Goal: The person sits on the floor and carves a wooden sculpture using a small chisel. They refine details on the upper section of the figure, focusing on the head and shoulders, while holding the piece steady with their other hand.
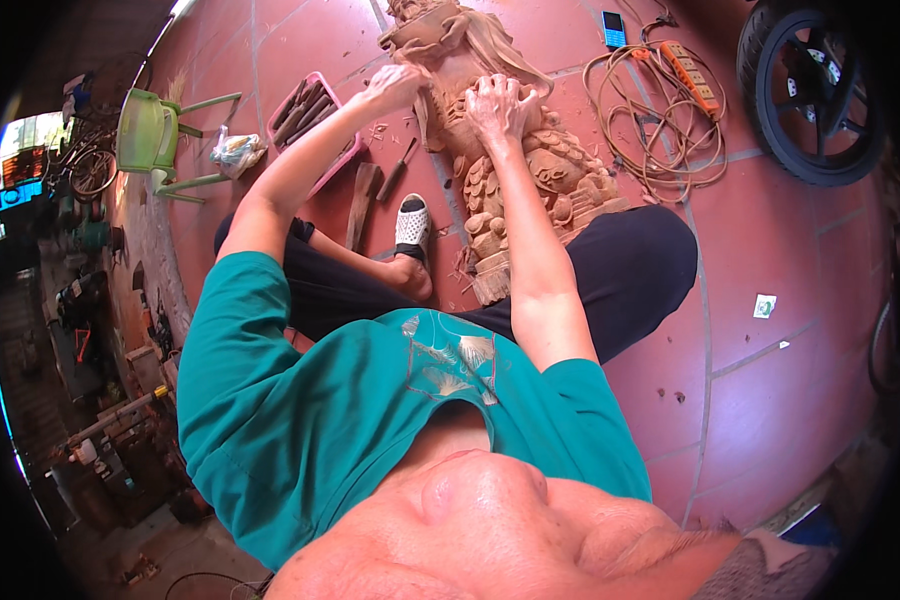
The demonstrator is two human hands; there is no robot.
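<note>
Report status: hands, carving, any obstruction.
Right hand on carving; left hand at its left edge. Carving on tiled floor. Pink tray left, power strip right; neither on it.

There is one wooden carving (562, 172), one pink basket (331, 94), one phone (613, 30), one green chair (147, 132)

From far off, I had the right hand (498, 112) on the brown wood carving (555, 172), its fingers spread and bent; the left hand (395, 88) was by the carving's left edge, but I could not tell if it held anything; to the left I saw a pink basket (341, 165) of tools (303, 112), with a wooden mallet (365, 205) near it; to the right lay an orange power strip (690, 80) and a small phone (613, 29); a black wheel (810, 92) was farther right.
</note>
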